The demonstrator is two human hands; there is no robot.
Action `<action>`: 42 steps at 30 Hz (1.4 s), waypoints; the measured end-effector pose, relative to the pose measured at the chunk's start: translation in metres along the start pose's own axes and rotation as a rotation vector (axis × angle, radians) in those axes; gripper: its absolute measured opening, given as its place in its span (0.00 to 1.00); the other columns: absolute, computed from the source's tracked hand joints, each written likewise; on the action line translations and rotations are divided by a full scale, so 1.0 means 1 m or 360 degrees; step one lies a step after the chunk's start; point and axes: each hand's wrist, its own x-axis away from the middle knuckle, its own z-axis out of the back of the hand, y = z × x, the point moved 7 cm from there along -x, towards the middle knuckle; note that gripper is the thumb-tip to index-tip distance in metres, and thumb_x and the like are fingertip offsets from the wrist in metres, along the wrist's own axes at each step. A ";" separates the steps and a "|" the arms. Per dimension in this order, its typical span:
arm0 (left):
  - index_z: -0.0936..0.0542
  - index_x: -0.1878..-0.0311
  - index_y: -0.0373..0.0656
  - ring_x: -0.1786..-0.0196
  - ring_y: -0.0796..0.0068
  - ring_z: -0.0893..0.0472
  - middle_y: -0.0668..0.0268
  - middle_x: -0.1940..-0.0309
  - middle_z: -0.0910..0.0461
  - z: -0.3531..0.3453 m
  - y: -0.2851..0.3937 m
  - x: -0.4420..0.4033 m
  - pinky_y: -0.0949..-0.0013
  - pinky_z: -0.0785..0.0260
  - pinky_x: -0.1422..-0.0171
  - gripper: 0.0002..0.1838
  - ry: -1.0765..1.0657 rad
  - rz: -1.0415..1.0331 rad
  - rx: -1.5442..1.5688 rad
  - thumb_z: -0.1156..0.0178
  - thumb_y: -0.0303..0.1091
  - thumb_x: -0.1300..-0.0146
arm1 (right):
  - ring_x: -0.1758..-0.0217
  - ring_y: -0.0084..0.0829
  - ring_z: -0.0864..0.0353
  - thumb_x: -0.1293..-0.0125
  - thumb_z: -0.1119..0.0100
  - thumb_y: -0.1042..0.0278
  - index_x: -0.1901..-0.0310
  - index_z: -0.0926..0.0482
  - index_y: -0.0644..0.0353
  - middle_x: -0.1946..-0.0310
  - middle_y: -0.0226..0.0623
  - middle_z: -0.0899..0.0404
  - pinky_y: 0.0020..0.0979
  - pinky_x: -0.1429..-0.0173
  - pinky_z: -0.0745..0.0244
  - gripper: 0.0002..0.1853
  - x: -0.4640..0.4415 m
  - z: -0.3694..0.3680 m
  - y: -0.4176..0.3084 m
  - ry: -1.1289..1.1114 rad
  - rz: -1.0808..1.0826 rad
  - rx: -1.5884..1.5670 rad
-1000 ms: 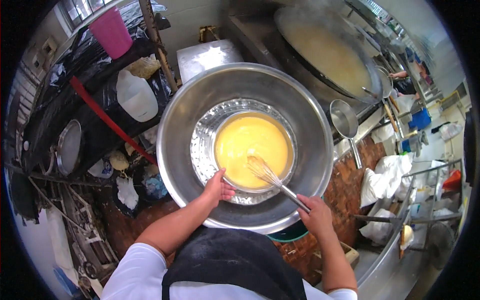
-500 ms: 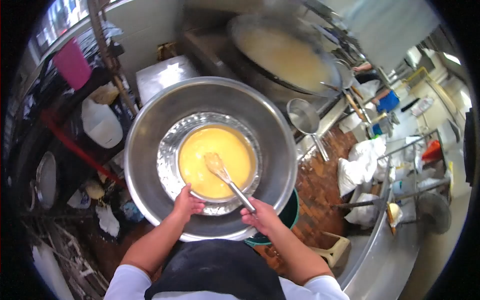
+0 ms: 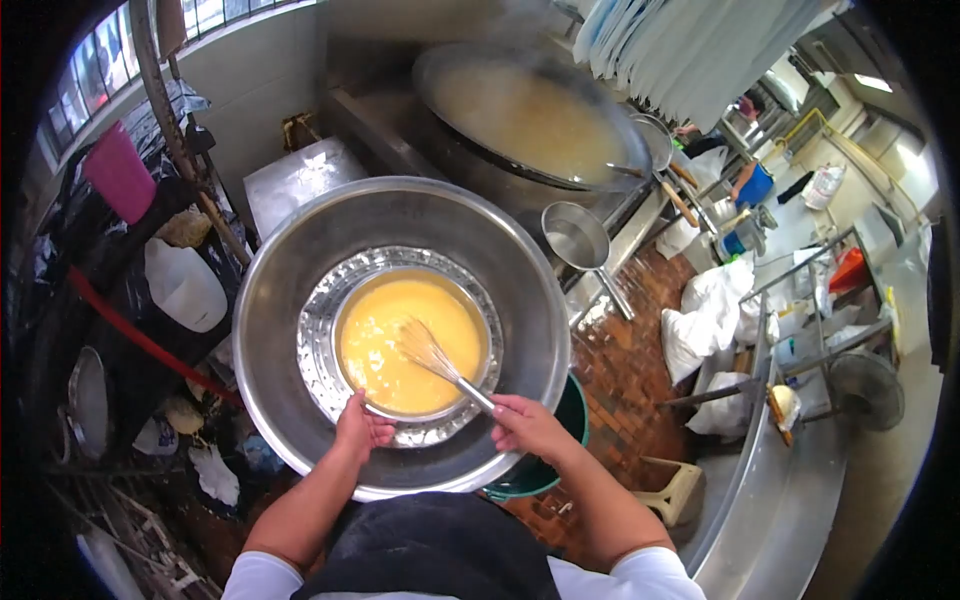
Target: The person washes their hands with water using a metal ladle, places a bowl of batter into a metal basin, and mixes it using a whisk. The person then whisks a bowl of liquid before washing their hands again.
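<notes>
A metal bowl (image 3: 487, 360) of yellow liquid (image 3: 375, 335) sits on a dimpled silver ring (image 3: 318, 335) inside a wide steel basin (image 3: 270, 330). My right hand (image 3: 525, 428) is closed around the handle of a wire whisk (image 3: 425, 350), whose wires dip into the liquid. At the bowl's near left edge is my left hand (image 3: 362, 428). Its thumb points up along the bowl's side, and its other fingers are bent apart from the thumb. Whether those fingers press on the bowl is hard to see.
A large steaming wok (image 3: 530, 120) stands behind the basin. A saucepan (image 3: 577, 237) lies to the right, near white sacks (image 3: 700, 315). Under the basin's right side is a green bucket (image 3: 572, 420), with a plastic stool (image 3: 668, 490) beyond it. A white jug (image 3: 187, 285) is at left.
The whisk has swung slightly leftward and further up in the liquid, and its wires now show more clearly. My right hand is a little further right. The camera view has shifted.
</notes>
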 end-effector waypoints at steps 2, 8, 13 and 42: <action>0.29 0.54 0.38 0.80 0.72 0.23 0.57 0.74 0.21 0.001 0.000 0.000 0.69 0.29 0.78 0.31 0.0022 -0.0019 -0.0040 0.64 0.61 0.34 | 0.71 0.26 0.21 0.31 0.50 0.56 0.44 0.29 0.59 0.70 0.35 0.22 0.26 0.65 0.24 0.20 0.003 -0.003 0.007 -0.0136 -0.0240 -0.0211; 0.28 0.55 0.39 0.80 0.72 0.23 0.58 0.74 0.21 -0.001 0.002 0.004 0.69 0.29 0.77 0.31 0.0055 -0.0028 -0.0050 0.65 0.61 0.34 | 0.74 0.27 0.23 0.31 0.51 0.58 0.53 0.27 0.58 0.72 0.35 0.23 0.27 0.67 0.25 0.14 0.001 -0.021 0.023 -0.0183 -0.0352 -0.0401; 0.29 0.53 0.39 0.80 0.72 0.24 0.58 0.73 0.22 -0.002 0.002 0.004 0.69 0.29 0.76 0.30 0.0014 -0.0037 -0.0033 0.63 0.60 0.33 | 0.78 0.23 0.26 0.31 0.57 0.54 0.44 0.27 0.62 0.84 0.24 0.29 0.30 0.68 0.26 0.23 -0.006 -0.060 0.025 -0.1161 -0.0503 -0.1698; 0.31 0.50 0.35 0.77 0.71 0.22 0.56 0.70 0.20 0.001 -0.002 -0.001 0.69 0.30 0.75 0.30 0.0044 -0.0019 0.0004 0.57 0.58 0.33 | 0.80 0.18 0.30 0.34 0.47 0.67 0.35 0.35 0.55 0.75 0.30 0.25 0.19 0.78 0.36 0.25 0.005 -0.005 -0.017 -0.0004 -0.0075 -0.0309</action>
